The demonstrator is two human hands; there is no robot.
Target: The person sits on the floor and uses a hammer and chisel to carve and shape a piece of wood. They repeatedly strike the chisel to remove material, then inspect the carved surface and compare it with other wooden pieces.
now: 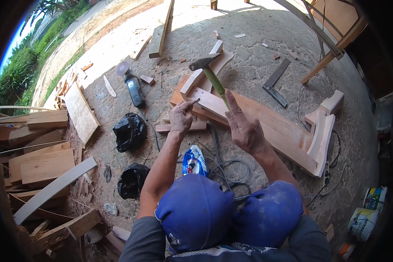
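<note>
My right hand (246, 131) is closed round the green handle of a hammer (215, 81), its dark head raised over the wooden frame. With my left hand (181, 118) I pinch a short, thin, dark metal piece (196, 101), perhaps a nail or punch, at the end of a pale wooden rail (212, 101). The rail joins an upright wooden piece (192, 83), and the frame lies across a wide reddish board (266, 120). Curved wooden parts (323, 135) form the frame's right end. Whether the metal tip touches the rail is too small to tell.
An angle grinder (133, 89) lies to the left, near two black plastic bags (130, 131). A try square (277, 83) rests beyond the frame. Cables (236, 168) and a blue-white packet (194, 160) lie before my knees. Stacked timber (43, 166) lines the left; paint cans (362, 222) stand right.
</note>
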